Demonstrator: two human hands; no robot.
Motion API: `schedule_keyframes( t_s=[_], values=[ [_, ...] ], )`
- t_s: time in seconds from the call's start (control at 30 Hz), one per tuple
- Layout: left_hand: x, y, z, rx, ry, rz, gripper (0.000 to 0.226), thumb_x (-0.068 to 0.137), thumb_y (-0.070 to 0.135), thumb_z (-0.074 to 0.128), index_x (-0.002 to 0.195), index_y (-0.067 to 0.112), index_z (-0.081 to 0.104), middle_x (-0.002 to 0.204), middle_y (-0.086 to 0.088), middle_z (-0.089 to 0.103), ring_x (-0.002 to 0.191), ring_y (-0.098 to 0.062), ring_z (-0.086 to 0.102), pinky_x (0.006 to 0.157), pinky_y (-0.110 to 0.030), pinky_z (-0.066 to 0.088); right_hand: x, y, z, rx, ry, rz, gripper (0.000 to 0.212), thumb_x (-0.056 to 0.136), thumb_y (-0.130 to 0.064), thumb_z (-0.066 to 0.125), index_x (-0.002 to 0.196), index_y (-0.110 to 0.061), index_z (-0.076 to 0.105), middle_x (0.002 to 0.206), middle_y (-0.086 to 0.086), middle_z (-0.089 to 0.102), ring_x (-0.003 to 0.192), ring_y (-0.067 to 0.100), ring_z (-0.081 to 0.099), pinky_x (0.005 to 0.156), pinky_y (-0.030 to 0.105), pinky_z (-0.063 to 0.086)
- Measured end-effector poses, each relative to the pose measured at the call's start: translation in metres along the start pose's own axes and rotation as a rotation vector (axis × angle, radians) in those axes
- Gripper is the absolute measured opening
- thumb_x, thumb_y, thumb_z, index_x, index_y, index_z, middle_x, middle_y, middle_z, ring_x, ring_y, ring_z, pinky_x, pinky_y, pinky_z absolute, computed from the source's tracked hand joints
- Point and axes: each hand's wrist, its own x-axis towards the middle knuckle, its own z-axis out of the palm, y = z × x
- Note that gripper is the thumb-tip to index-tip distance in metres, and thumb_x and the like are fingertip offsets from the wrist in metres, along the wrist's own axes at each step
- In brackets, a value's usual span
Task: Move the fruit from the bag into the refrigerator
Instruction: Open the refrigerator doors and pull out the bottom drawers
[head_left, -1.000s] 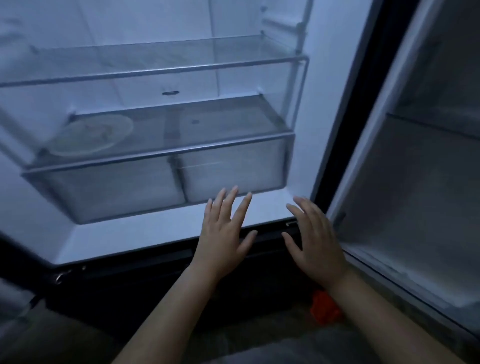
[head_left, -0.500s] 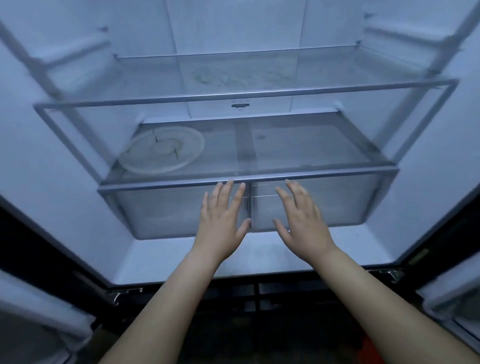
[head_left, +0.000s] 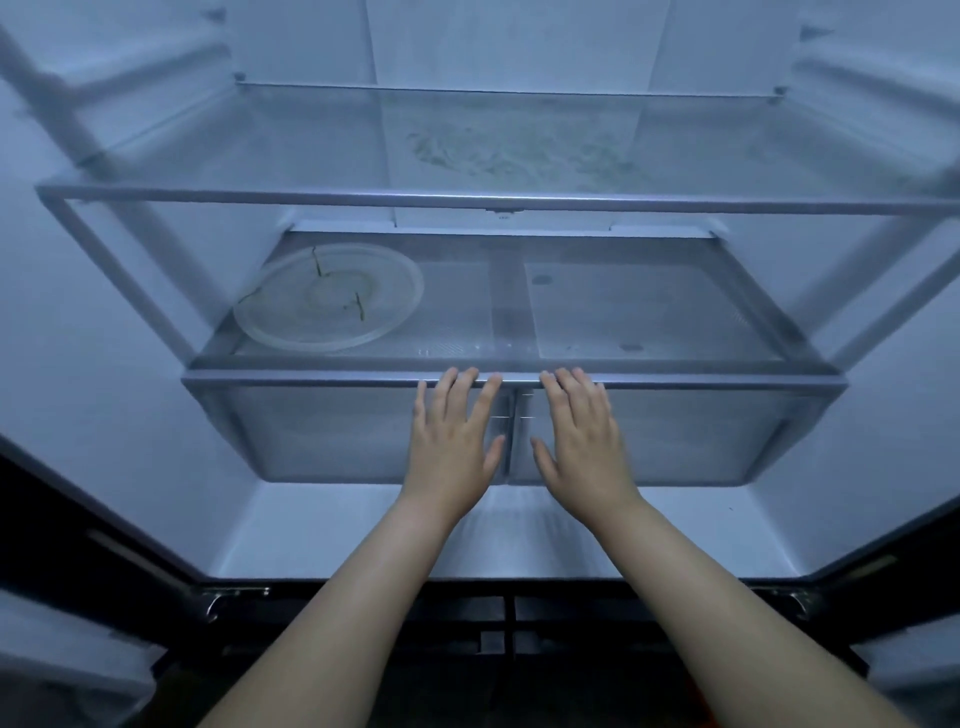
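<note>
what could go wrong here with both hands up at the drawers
1. The cracked glass plate lies on the lower shelf, right above the left drawer; jolting the shelf may break it further.
2. The left hand and right hand have fingertips at the front rail; a sticking drawer could pinch them.

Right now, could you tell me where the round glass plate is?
In the head view, the round glass plate lies on the left half of the lower glass shelf, above the left drawer.

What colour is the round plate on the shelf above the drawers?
Clear, faintly whitish plate, with dark cracks running across it; the head view shows it best.
</note>
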Motion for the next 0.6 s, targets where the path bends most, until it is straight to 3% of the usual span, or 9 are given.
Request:
schedule_keyframes(
  t_s=[0.13,0.2,0.3,0.4,0.5,0.6],
  values=[
    [0.0,0.002,-0.002,-0.047,-0.055,-0.023,0.072,0.078,0.035,0.069,0.141,0.019,0.037,0.14,-0.011,0.044,0.134,-0.029,0.03,0.111,-0.053,0.025,-0.001,0.0,0.0,0.068,-0.011,0.0,0.072,0.082,-0.02,0.065,0.144,-0.009,0.031,0.147,0.01,0.036,0.141,0.026,0.021,0.116,0.044,0.017],
    [-0.003,0.002,-0.005,-0.1,-0.064,-0.037,0.067,0.085,0.039,0.058,0.144,0.022,0.032,0.147,-0.008,0.036,0.14,-0.027,0.022,0.114,-0.05,0.02,-0.003,0.002,-0.005,0.163,0.003,-0.007,0.067,0.085,-0.021,0.062,0.145,-0.013,0.031,0.15,0.004,0.032,0.143,0.019,0.016,0.117,0.039,0.018],
    [-0.014,0.008,-0.014,-0.377,-0.008,-0.135,0.062,0.093,0.038,0.047,0.148,0.025,0.022,0.157,0.001,0.013,0.145,-0.016,0.002,0.116,-0.034,0.009,-0.011,-0.007,-0.026,0.618,0.083,0.175,0.05,0.091,-0.016,0.058,0.138,-0.022,0.042,0.146,-0.011,0.035,0.138,0.003,0.024,0.112,0.019,0.02],
    [-0.028,0.023,-0.028,-0.829,0.164,-0.506,0.059,0.094,0.023,0.054,0.146,0.026,0.025,0.151,0.009,0.017,0.139,-0.004,0.014,0.107,-0.015,0.014,-0.023,-0.013,-0.033,1.105,0.261,0.606,0.032,0.093,-0.009,0.054,0.123,-0.022,0.052,0.127,-0.008,0.053,0.119,-0.002,0.047,0.104,0.019,0.036],
    [-0.026,0.026,-0.036,-1.353,0.182,-1.033,0.05,0.098,0.026,0.044,0.145,0.025,0.026,0.148,0.008,0.029,0.131,-0.007,0.034,0.101,-0.023,0.024,-0.023,-0.006,-0.023,1.622,0.222,1.073,0.021,0.096,-0.011,0.05,0.116,-0.014,0.053,0.118,0.003,0.056,0.12,0.016,0.052,0.099,0.033,0.043],
    [-0.021,0.011,-0.032,-1.923,0.168,-1.319,0.053,0.099,0.036,0.036,0.147,0.016,0.024,0.151,-0.008,0.031,0.135,-0.025,0.037,0.11,-0.037,0.027,-0.017,0.005,-0.02,1.975,0.161,1.307,0.011,0.098,-0.015,0.045,0.099,-0.01,0.054,0.129,0.016,0.05,0.126,0.029,0.048,0.099,0.037,0.041]
  ],
)
